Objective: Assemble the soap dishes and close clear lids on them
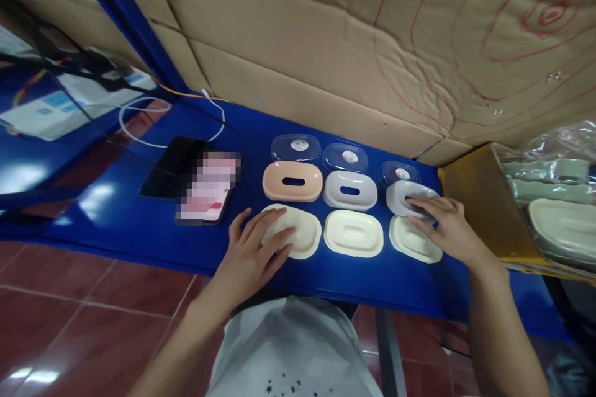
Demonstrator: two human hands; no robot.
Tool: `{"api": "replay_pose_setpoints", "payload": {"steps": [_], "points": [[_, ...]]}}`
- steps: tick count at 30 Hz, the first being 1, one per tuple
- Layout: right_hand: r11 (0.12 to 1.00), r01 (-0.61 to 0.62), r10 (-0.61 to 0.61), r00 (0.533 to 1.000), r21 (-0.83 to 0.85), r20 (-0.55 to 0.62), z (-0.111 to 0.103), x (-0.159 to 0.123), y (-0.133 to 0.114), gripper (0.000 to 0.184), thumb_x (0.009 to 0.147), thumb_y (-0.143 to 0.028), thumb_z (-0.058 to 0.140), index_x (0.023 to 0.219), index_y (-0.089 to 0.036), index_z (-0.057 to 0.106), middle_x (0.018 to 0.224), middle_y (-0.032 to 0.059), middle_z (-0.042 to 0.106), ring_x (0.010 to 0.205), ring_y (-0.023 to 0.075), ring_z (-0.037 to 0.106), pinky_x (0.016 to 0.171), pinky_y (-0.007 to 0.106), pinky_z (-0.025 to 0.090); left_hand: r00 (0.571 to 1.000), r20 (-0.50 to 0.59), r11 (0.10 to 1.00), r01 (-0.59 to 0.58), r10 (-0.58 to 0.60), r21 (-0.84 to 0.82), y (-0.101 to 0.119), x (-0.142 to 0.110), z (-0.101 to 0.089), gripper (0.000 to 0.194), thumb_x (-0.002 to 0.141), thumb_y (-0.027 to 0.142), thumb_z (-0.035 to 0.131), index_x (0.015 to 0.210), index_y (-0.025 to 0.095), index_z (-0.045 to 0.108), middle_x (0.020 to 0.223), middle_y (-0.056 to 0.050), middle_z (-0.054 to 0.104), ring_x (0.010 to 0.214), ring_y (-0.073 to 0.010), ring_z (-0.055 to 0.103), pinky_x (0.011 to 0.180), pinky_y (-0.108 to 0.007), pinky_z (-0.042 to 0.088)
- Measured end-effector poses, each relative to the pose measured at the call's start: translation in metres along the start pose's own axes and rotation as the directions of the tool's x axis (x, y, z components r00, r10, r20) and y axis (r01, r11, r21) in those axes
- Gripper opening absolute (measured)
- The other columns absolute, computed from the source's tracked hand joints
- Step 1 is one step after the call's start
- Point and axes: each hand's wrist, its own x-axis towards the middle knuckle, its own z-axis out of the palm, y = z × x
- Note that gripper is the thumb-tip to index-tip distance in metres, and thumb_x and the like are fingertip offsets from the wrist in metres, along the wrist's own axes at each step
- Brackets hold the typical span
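Note:
Three shallow cream oval pieces with a raised middle lie in the front row. My left hand (261, 240) rests over the left cream piece (307, 232), fingers spread, their tips on its surface. Behind it sits a peach oval piece with a slot (277, 183). In the middle column, a white slotted oval piece (333, 189) stands behind another cream piece (354, 232). At the right, my right hand (435, 220) is closed on a white slotted oval piece (398, 197). Its fingers are by the slot and the thumb is lower, over the right cream piece (414, 242).
Three clear plastic oval covers with round stickers, one a clear cover (284, 149), lie along the back. A cardboard box (475, 198) with bagged pale green pieces stands right. A phone (209, 189), a black tablet-like slab (162, 170) and a white cable (121, 121) are left.

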Motion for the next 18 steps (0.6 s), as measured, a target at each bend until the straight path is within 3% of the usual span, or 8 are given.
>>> {"api": "replay_pose_setpoints", "payload": {"steps": [6, 12, 18], "points": [[0.996, 0.069, -0.072, 0.997, 0.063, 0.04, 0.019, 0.033, -0.006, 0.036, 0.103, -0.053, 0.062, 0.124, -0.027, 0.073, 0.128, 0.0103, 0.08, 0.12, 0.0343, 0.073, 0.107, 0.056, 0.042, 1.0, 0.014, 1.0, -0.007, 0.007, -0.006, 0.001, 0.0, 0.0, 0.031, 0.104, 0.018, 0.067, 0.135, 0.025, 0.063, 0.15, -0.018, 0.063, 0.141, -0.0364, 0.06, 0.122, -0.066, 0.036], [0.997, 0.063, -0.061, 0.997, 0.05, -0.041, 0.022, 0.019, -0.002, 0.04, 0.105, -0.054, 0.061, 0.133, -0.027, 0.07, 0.133, 0.0118, 0.078, 0.125, 0.0356, 0.071, 0.107, 0.056, 0.044, 1.0, 0.024, 1.0, -0.004, 0.005, -0.007, 0.0, 0.001, 0.001, 0.03, 0.104, 0.018, 0.068, 0.133, 0.024, 0.065, 0.148, -0.019, 0.065, 0.139, -0.0364, 0.062, 0.12, -0.067, 0.038], [0.996, 0.074, -0.069, 0.992, 0.049, -0.104, 0.027, 0.016, -0.005, 0.031, 0.108, -0.044, 0.059, 0.127, -0.025, 0.072, 0.128, 0.0113, 0.08, 0.12, 0.033, 0.073, 0.102, 0.051, 0.048, 1.0, 0.004, 1.0, -0.016, 0.016, 0.002, 0.0, 0.004, 0.002, 0.029, 0.103, 0.018, 0.07, 0.131, 0.025, 0.065, 0.145, -0.017, 0.067, 0.136, -0.0343, 0.065, 0.121, -0.065, 0.038]]}}
